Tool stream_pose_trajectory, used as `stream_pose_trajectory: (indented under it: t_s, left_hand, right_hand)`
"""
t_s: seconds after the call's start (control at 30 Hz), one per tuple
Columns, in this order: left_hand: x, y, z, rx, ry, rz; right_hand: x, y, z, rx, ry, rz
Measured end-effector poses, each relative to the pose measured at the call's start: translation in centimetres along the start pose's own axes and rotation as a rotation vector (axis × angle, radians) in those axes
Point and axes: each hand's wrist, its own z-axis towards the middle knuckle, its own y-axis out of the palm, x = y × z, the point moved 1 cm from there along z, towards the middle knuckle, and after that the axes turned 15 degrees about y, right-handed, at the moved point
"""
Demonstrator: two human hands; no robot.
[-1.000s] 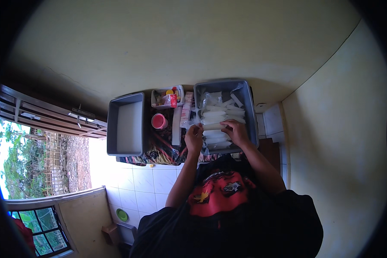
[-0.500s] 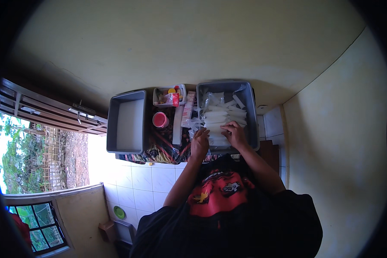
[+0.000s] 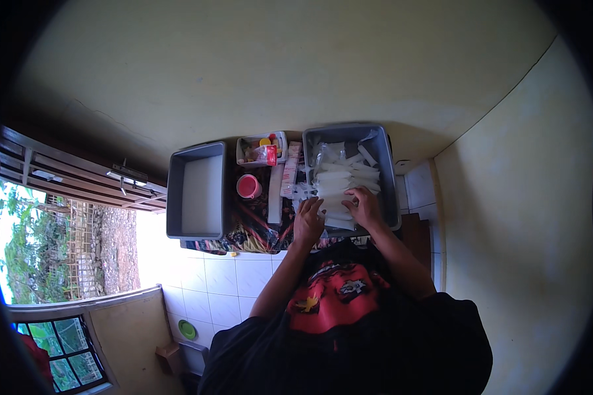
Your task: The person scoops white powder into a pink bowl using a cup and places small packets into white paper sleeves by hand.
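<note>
My left hand (image 3: 308,224) is at the near left edge of the right-hand grey bin (image 3: 387,146), fingers loosely bent and apart over the packets, with nothing clearly held. My right hand (image 3: 366,212) rests over the pale filled plastic tube packets (image 3: 334,176) inside that bin, thumb and forefinger curled but apart, touching them. The packets lie crosswise in a pile, with looser ones toward the back. Beside my left hand are crumpled clear plastic (image 3: 302,191), a long white strip (image 3: 275,205) and a pink-and-white long pack (image 3: 290,170).
A second grey bin (image 3: 219,187) with a pale interior stands left. A pink cup (image 3: 249,186) and a small white bin of colourful items (image 3: 245,141) sit between on patterned cloth (image 3: 250,230). Walls border the back and right; an open door, window and green plate (image 3: 187,330) are left.
The packet that was held level between both hands is no longer distinguishable between them. My left hand has moved down and right; my right hand has moved slightly right and lower.
</note>
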Motion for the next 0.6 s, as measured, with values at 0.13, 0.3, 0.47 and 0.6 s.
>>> stream_pose_trajectory:
  t_s: [0.13,0.3,0.47,0.6]
  left_hand:
    - [0.4,-2.1,1.0,0.06,0.009,-0.069]
    - [-1.3,-5.1,0.7,0.187,-0.008,-0.083]
    - [-3.6,-9.1,0.3,0.176,-0.107,-0.172]
    - [-7.0,-11.4,-0.4,0.194,-0.039,-0.138]
  right_hand:
    - [-1.7,-0.3,0.2,0.068,-0.023,0.011]
    - [-5.9,0.4,-0.1,0.048,0.031,0.148]
    - [-10.9,2.9,-0.8,0.058,0.014,0.172]
    - [-13.2,7.0,-1.4,0.041,-0.04,0.177]
